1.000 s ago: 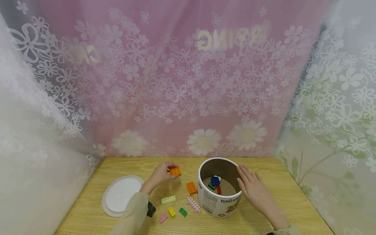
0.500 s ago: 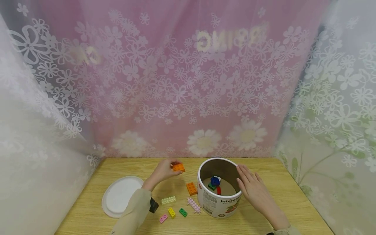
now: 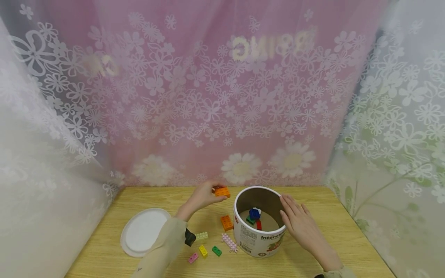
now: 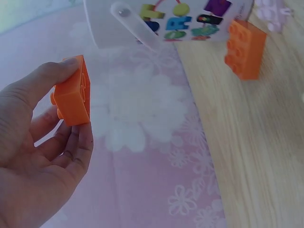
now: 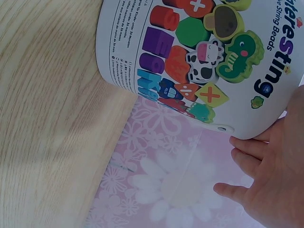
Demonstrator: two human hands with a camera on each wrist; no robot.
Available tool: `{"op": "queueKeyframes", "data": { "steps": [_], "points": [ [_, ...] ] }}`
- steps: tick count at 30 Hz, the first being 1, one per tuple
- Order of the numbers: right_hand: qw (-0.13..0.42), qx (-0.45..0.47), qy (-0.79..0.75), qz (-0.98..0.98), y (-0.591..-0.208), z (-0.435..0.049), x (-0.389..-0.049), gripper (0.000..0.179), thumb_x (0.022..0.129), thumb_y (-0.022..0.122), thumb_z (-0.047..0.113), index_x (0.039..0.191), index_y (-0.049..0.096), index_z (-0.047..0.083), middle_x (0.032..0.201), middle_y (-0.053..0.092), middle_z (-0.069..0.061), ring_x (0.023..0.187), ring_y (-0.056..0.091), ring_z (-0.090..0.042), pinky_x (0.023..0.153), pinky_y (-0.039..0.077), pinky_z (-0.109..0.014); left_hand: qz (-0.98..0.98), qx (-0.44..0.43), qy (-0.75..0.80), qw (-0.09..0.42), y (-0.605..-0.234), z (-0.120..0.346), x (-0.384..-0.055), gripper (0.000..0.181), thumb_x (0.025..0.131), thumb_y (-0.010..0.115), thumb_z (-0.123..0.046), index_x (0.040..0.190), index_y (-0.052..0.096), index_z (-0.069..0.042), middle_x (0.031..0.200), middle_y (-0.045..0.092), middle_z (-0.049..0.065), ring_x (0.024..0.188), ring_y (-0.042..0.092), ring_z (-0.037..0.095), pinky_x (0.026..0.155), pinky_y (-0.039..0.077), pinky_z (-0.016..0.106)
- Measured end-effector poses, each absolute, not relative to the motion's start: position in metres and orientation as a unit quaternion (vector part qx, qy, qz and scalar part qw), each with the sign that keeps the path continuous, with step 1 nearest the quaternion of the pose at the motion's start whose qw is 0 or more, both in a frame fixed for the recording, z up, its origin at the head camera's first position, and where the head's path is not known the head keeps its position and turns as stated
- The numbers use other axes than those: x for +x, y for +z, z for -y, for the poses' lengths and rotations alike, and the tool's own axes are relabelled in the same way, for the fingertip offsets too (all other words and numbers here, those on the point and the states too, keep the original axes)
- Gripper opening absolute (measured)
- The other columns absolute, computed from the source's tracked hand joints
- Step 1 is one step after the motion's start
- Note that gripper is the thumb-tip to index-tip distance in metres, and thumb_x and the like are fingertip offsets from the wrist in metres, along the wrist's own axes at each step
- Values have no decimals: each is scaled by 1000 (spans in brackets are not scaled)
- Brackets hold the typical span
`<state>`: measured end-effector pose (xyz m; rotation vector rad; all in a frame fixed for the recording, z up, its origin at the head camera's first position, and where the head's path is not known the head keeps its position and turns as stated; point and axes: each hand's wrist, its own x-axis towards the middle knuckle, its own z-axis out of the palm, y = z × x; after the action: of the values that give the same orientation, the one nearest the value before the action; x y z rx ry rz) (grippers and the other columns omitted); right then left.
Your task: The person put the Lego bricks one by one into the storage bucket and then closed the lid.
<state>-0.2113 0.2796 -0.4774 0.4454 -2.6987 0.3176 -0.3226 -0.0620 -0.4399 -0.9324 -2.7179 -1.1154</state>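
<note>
My left hand pinches an orange building brick between thumb and fingers, left of the bucket and above the table. In the left wrist view the brick's studs face the palm side, and its hollow underside faces right. My right hand rests on the right rim of the round white bucket, fingers straight. The right wrist view shows those fingertips at the rim of the printed wall. Inside the bucket lie a blue brick, a green brick, a red brick and a white piece partly hidden behind the blue one.
Left of the bucket lie another orange brick, a light pink brick, and green, yellow, pink and pale yellow bricks. A white lid is at the left. A floral curtain hangs behind the table.
My left hand has moved right and farther back with the orange brick, closer to the bucket. Its wristband now covers part of the pale yellow brick. My right hand has stayed on the rim.
</note>
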Motion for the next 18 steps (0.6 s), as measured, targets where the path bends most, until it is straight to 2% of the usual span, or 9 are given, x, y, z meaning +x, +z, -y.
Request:
{"op": "queueKeyframes", "data": {
  "steps": [7, 18],
  "points": [
    [201, 164, 101, 960, -477, -280, -211, 53, 109, 46, 31, 153, 43, 1, 158, 41, -17, 145, 39, -35, 112, 30, -66, 875, -337, -346, 36, -423, 37, -318, 35, 91, 79, -25, 122, 72, -12, 113, 71, 4, 100, 66, 20, 89, 58, 39],
    [186, 161, 112, 963, -475, -280, -210, 54, 109, 46, 31, 154, 42, 2, 159, 40, -17, 146, 37, -36, 114, 28, -67, 867, -369, -333, 39, -417, -1, -315, 38, 90, 80, -26, 124, 72, -11, 116, 72, 4, 101, 66, 18, 89, 58, 35]
  ]
}}
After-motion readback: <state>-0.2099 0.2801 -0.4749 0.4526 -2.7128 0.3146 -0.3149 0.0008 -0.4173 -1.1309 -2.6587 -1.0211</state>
